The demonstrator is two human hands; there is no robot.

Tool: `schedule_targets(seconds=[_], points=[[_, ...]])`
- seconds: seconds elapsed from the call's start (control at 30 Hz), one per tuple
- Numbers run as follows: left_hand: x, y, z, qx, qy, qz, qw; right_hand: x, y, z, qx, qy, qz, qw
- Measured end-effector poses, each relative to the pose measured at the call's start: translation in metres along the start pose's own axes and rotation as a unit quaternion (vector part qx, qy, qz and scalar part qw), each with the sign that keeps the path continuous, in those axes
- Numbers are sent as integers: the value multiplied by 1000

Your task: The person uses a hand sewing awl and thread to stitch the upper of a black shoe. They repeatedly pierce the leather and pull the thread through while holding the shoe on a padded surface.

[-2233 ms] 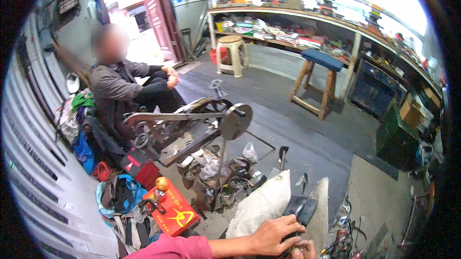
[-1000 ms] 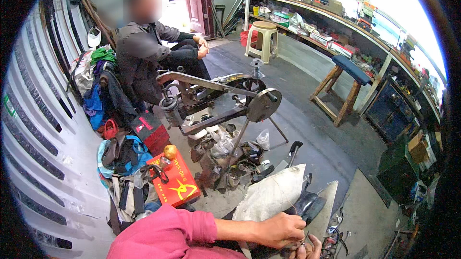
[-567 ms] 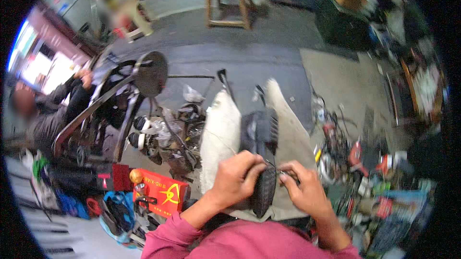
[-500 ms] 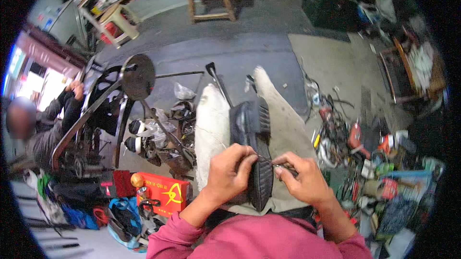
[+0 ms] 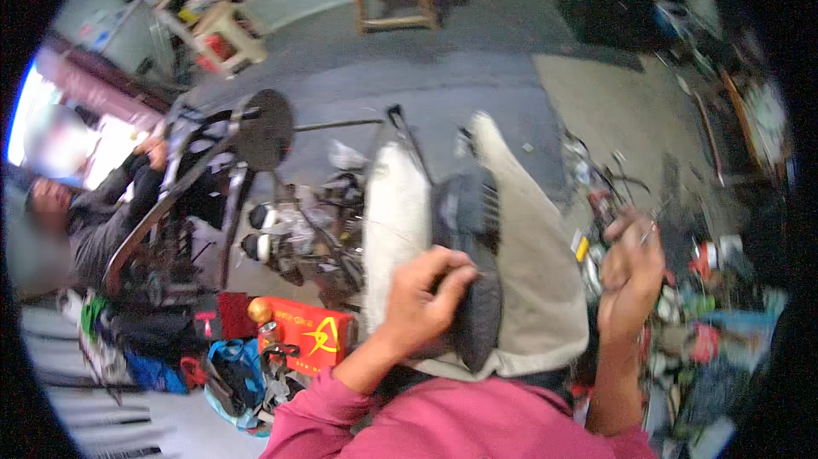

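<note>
A black shoe (image 5: 477,310) lies lengthwise across my lap, its ridged dark sole partly showing. Against its left side is my left hand (image 5: 426,297), fingers curled and thumb pressed to the forefinger. A fine thread (image 5: 399,232) crosses the pale cloth towards that hand and seems pinched in it, though the fingertips hide its end. Off to the right of the shoe, my raised right hand (image 5: 629,267) is smeared by motion. Its fingers are closed on a thin needle-like tool (image 5: 654,222), whose tip sticks out above them.
Pale cloth (image 5: 537,289) covers my legs. At left stand a dark metal machine (image 5: 266,131) and a seated person (image 5: 111,212). A red box (image 5: 315,331) is beside my left arm. Tools and a parts heap (image 5: 682,331) spread at right; a wooden stool (image 5: 396,20) is ahead.
My right hand has swung up and right, away from the shoe, with the thin tool. The left hand has stayed at the shoe. The whole view has shifted slightly.
</note>
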State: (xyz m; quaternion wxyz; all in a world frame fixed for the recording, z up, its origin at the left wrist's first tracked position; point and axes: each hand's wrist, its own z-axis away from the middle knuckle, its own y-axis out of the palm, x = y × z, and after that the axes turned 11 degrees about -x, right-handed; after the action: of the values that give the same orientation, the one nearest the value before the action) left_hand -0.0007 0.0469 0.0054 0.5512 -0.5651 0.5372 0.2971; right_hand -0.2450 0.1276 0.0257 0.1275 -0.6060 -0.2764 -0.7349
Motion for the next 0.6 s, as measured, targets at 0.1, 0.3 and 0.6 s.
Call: schedule_targets(seconds=[0.1,0.3,0.6], points=[[2,-4,-1,18,20,22,999,-31,17,32,194,-115,247,942],[20,-53,-21,-100,-10,37,994,-31,7,35,396,-42,254,881],[59,-122,-68,-291,-120,507,802,-8,46,45,270,205,-70,938]])
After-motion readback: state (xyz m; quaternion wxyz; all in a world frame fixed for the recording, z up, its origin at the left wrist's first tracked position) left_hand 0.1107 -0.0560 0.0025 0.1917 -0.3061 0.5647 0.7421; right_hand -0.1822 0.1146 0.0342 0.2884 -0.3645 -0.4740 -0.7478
